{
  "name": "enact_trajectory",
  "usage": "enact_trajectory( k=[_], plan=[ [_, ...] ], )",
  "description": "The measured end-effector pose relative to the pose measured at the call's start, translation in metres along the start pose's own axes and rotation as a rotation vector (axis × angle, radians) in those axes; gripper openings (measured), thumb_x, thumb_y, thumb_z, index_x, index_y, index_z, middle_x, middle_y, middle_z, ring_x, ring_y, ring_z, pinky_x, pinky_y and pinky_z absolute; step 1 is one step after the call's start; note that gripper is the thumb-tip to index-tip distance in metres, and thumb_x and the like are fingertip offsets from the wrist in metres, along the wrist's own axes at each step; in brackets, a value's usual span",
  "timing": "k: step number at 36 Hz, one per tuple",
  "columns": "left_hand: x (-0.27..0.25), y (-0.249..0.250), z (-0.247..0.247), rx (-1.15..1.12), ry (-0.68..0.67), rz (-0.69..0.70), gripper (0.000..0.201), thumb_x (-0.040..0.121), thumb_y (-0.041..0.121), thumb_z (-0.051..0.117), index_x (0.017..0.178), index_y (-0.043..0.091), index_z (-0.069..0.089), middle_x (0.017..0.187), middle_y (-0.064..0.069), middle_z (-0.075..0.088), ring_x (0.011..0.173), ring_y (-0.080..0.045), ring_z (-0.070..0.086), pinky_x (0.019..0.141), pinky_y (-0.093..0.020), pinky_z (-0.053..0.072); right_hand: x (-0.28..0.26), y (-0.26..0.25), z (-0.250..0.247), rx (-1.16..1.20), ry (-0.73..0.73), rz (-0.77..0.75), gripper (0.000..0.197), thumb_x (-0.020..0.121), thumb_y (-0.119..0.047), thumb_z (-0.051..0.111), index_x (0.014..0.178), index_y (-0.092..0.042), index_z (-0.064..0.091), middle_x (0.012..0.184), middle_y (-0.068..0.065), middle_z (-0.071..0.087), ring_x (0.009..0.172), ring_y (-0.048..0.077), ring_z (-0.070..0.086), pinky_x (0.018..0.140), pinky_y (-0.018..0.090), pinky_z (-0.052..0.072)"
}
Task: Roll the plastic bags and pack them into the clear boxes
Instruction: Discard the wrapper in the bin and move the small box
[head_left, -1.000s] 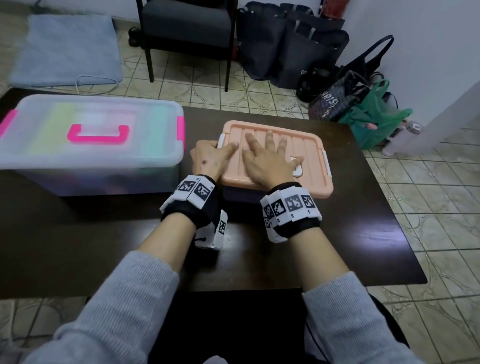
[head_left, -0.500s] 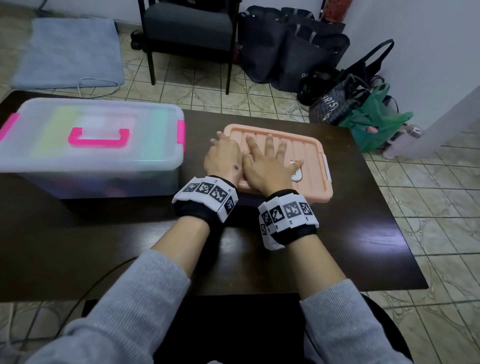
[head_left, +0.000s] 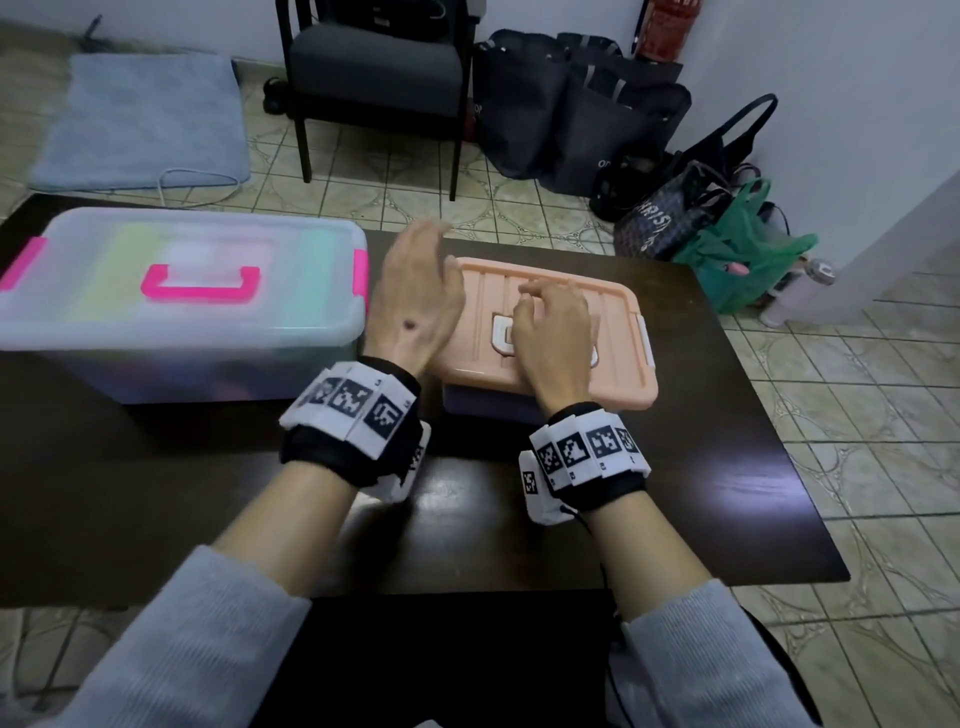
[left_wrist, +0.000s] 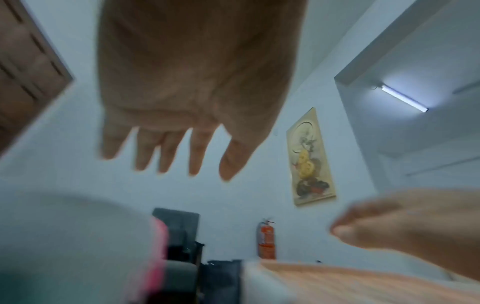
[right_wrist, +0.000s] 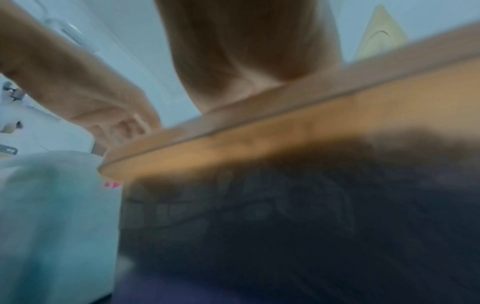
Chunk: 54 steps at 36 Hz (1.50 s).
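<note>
Dark table: your left hand has lifted off the peach lid, fingers spread, empty; your right hand stays curled loosely on it. Boxes closed at the far edge; packing looks finished.

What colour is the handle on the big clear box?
Bright pink; the handle shows best in the head view.

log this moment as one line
left hand: open, lifted | right hand: resting on peach lid | pink-handled box: closed

narrow gap between big clear box (lidded), peach-lidded box
</note>
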<state>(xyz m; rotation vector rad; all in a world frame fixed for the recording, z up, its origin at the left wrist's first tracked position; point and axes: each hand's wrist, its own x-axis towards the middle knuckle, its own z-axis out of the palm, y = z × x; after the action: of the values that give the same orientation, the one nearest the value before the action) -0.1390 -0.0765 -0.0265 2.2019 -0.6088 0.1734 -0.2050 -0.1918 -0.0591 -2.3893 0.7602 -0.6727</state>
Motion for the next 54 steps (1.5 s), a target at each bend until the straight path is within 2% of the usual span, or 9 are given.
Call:
enact_trajectory(
  k=[2,4,6,9,13,17,32,54],
  plan=[
    [0.008,-0.009,-0.02,0.183,-0.002,-0.081,0.047,0.097,0.024,0.043,0.142,0.011,0.038,0.149,-0.011,0.034,0.139,-0.024,0.028,0.115,-0.036,0.019,-0.003,-0.001,-0.001,-0.182,-0.022,0.016,0.034,0.097,-0.028,0.039,0.127,-0.019,0.053,0.144,0.003,0.042,0.145,0.024,0.011,0.112,0.057,0.001],
    [0.013,-0.026,-0.042,0.378,-0.065,-0.265,0.053,0.096,0.032,0.043,0.144,0.011,0.034,0.153,-0.016,0.025,0.142,-0.033,0.018,0.116,-0.05,0.014,-0.006,-0.004,-0.004,-0.313,-0.084,0.106,0.05,0.097,-0.045,0.033,0.143,-0.023,0.034,0.157,0.01,0.016,0.145,0.03,-0.007,0.109,0.062,-0.008],
    [0.015,-0.049,-0.062,0.463,-0.121,-0.426,0.059,0.097,0.039,0.04,0.146,0.009,0.028,0.155,-0.02,0.015,0.143,-0.038,0.009,0.115,-0.052,0.008,-0.007,-0.007,-0.005,-0.313,-0.169,0.228,0.065,0.093,-0.061,0.026,0.149,-0.027,0.018,0.158,0.017,0.002,0.143,0.036,-0.015,0.106,0.064,-0.012],
    [0.012,-0.086,-0.09,0.529,-0.134,-0.524,0.069,0.095,0.055,0.034,0.148,0.014,0.025,0.156,-0.02,0.009,0.144,-0.04,0.003,0.115,-0.051,0.005,-0.007,-0.007,-0.002,-0.355,-0.342,0.292,0.075,0.086,-0.074,0.016,0.149,-0.035,0.01,0.157,0.021,-0.002,0.142,0.042,-0.012,0.105,0.066,-0.011],
    [0.006,-0.114,-0.109,0.602,-0.259,-0.52,0.078,0.084,0.075,0.03,0.149,0.034,0.018,0.159,-0.011,0.001,0.145,-0.036,-0.004,0.114,-0.054,0.0,-0.006,-0.009,0.004,-0.439,-0.433,0.251,0.085,0.078,-0.083,0.017,0.149,-0.037,0.006,0.154,0.027,-0.009,0.141,0.046,-0.013,0.105,0.068,-0.009],
    [0.006,-0.114,-0.107,0.618,-0.293,-0.488,0.073,0.082,0.078,0.026,0.146,0.044,0.021,0.16,-0.008,0.002,0.144,-0.038,-0.004,0.113,-0.058,0.0,0.001,-0.013,0.01,-0.475,-0.47,0.221,0.093,0.074,-0.086,0.024,0.149,-0.037,0.002,0.153,0.028,-0.012,0.14,0.047,-0.014,0.105,0.069,-0.008],
    [0.069,-0.113,-0.081,0.586,-0.337,-0.459,0.069,0.084,0.075,0.029,0.145,0.042,0.023,0.159,-0.007,0.005,0.144,-0.039,-0.007,0.113,-0.059,-0.003,0.066,-0.043,0.052,-0.455,-0.521,0.16,0.093,0.074,-0.085,0.028,0.15,-0.039,0.001,0.155,0.024,-0.013,0.141,0.044,-0.014,0.105,0.069,-0.008],
    [0.138,-0.124,-0.059,0.589,-0.351,-0.447,0.071,0.084,0.075,0.028,0.145,0.039,0.026,0.159,-0.009,0.007,0.144,-0.041,-0.006,0.112,-0.06,-0.004,0.135,-0.045,0.081,-0.49,-0.512,0.192,0.093,0.072,-0.087,0.029,0.148,-0.042,0.003,0.156,0.02,-0.012,0.142,0.043,-0.013,0.105,0.068,-0.009]
  ],
)
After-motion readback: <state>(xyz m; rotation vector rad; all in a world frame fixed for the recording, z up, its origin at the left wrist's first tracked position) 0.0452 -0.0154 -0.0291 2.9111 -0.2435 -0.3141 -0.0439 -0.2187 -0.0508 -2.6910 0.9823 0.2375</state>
